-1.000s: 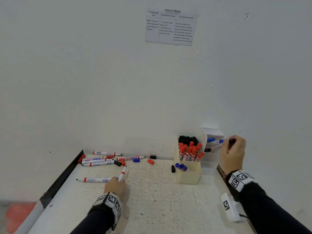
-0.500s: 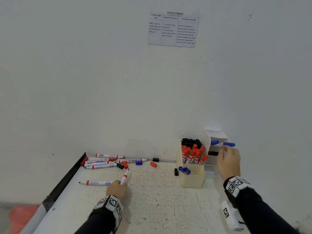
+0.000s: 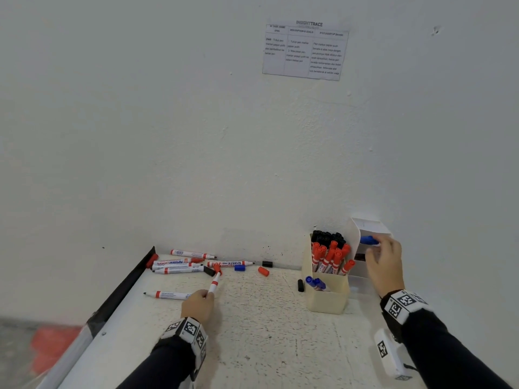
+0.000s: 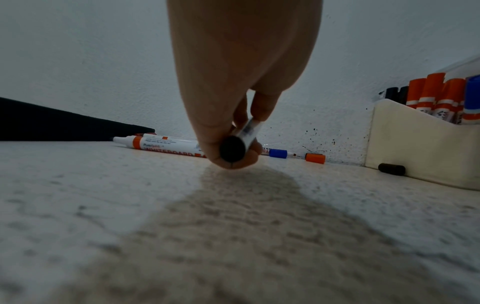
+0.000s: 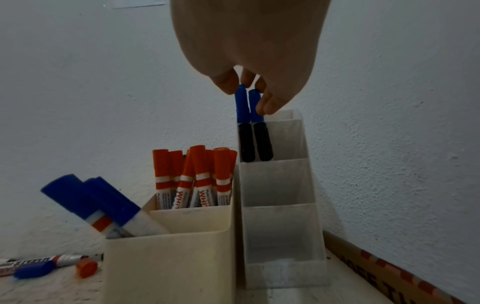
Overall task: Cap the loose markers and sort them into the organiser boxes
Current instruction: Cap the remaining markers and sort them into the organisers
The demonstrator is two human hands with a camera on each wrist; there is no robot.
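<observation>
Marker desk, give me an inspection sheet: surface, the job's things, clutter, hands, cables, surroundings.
Surface: speckled white table.
Job's things: cream box holds black, red and blue markers; clear box holds two blue markers above two black ones; loose markers and caps by the wall.
Clutter: nothing seen.
Hands: left hand grips a red marker; right hand touches the blue markers.
Cables: thin lead by the right wrist device.
Surroundings: white wall, taped notice.

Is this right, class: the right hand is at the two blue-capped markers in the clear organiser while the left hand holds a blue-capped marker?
Not quite. The left hand holds a red-capped marker, as the head view shows. The right hand is indeed at the blue-capped markers in the clear organiser.
</observation>
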